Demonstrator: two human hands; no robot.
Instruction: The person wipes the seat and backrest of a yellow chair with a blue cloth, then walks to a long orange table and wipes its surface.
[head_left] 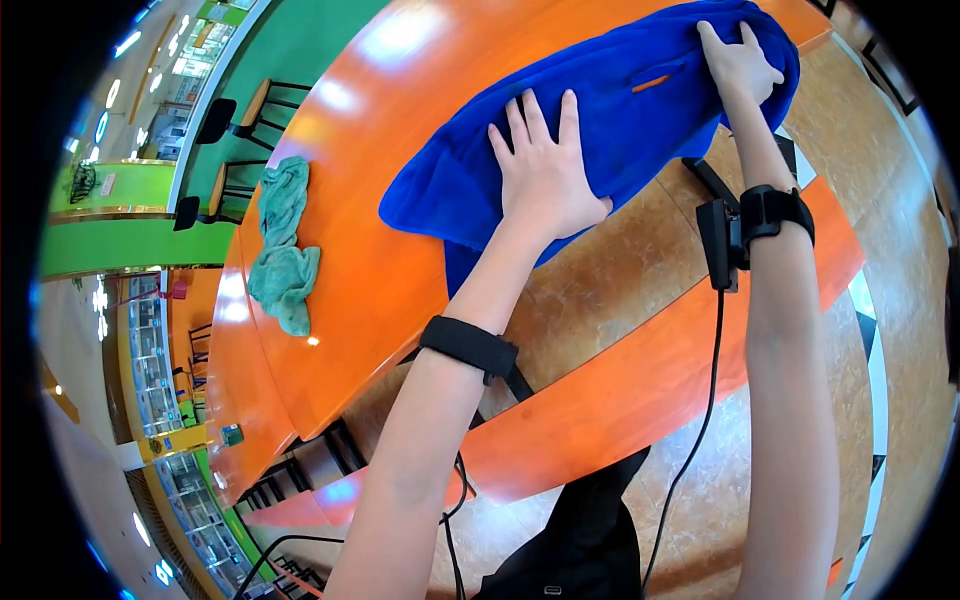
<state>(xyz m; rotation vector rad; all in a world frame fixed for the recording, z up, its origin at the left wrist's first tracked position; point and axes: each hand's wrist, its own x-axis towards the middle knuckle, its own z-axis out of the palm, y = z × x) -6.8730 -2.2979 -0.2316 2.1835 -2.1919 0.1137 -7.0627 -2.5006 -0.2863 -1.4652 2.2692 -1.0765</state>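
A bright blue plush cloth (610, 110) lies spread along the edge of the orange table (370, 290), part of it hanging over the side. A strip of orange shows through a narrow gap in its upper part. Pressed flat on the cloth's middle is my left hand (548, 180), open with fingers spread. My right hand (742, 68) rests on the cloth's far right end, fingers apart. Both wrists wear black straps; the right one carries a small black device (722, 240) with a cable.
A crumpled green cloth (284, 245) lies on the table to the left. Beneath the table edge runs an orange bench (590, 400). Chairs (250, 110) stand beyond the table at the left. Black cables (700, 420) hang near my arms.
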